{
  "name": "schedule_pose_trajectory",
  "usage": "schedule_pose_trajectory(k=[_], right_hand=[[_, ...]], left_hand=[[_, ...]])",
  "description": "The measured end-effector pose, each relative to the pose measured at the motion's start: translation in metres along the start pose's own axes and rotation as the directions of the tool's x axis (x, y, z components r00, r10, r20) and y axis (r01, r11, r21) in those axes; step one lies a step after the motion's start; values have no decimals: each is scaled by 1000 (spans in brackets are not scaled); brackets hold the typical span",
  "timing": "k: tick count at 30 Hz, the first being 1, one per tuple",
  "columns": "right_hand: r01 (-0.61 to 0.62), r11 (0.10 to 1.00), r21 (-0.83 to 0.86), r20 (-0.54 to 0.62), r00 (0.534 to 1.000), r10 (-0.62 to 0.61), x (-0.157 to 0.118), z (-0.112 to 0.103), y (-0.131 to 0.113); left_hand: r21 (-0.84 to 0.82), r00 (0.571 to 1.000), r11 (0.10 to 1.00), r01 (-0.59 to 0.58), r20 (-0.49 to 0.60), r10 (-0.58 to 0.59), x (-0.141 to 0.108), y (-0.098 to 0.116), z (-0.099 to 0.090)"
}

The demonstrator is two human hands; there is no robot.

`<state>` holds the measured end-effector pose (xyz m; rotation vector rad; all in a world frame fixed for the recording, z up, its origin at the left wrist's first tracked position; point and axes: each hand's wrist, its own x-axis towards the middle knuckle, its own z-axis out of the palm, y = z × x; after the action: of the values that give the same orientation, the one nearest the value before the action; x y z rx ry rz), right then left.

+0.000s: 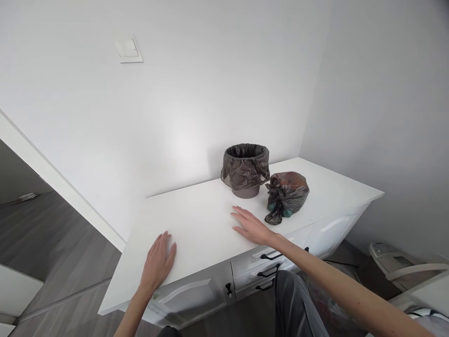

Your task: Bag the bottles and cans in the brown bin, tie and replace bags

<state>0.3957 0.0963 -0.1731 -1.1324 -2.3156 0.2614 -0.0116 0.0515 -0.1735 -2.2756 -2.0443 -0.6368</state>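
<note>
My left hand (pixel 159 259) lies flat on the white cabinet top (pixel 196 213), toward its left end, holding nothing. Farther right, my right hand (pixel 250 225) rests palm down on the same surface with its fingers stretched out. Just beyond that hand stands a small grey trash bin (pixel 246 191), upright and close to the wall. A dark, see-through bin liner (pixel 245 171) is folded over its rim. Beside the bin, to the right, lies a knotted dark trash bag (pixel 293 189), its twisted end toward my right wrist. Orange and green contents show dimly through it.
Below the top are drawers and doors with black handles (pixel 268 271). A light switch (pixel 128 49) is on the wall behind. A light-coloured appliance (pixel 394 262) stands on the right, near the floor. Dark wood-look flooring (pixel 66 255) extends to the left.
</note>
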Motion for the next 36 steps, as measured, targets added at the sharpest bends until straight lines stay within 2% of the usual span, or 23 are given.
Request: schedule_pose_trajectory(k=[3,6,13,23,36], right_hand=[[-96,995,8,74,993,95,-7,18,12],[-112,994,-14,99,989,113,-8,24,19],[-122,992,-18,70,990,123,-6,24,18],[-113,993,-40,15,993,113,-7,28,21],[-99,994,-49,-11,995,99,-6,23,20]], left_hand=[[9,1000,1000,5,12,-5,1,1,2],[7,1000,1000,21,19,-21,3,-2,7],[-29,999,999,32,-26,-33,7,-6,10],[-49,994,994,99,42,-97,9,10,-6],[-57,991,991,120,63,-116,11,13,-8]])
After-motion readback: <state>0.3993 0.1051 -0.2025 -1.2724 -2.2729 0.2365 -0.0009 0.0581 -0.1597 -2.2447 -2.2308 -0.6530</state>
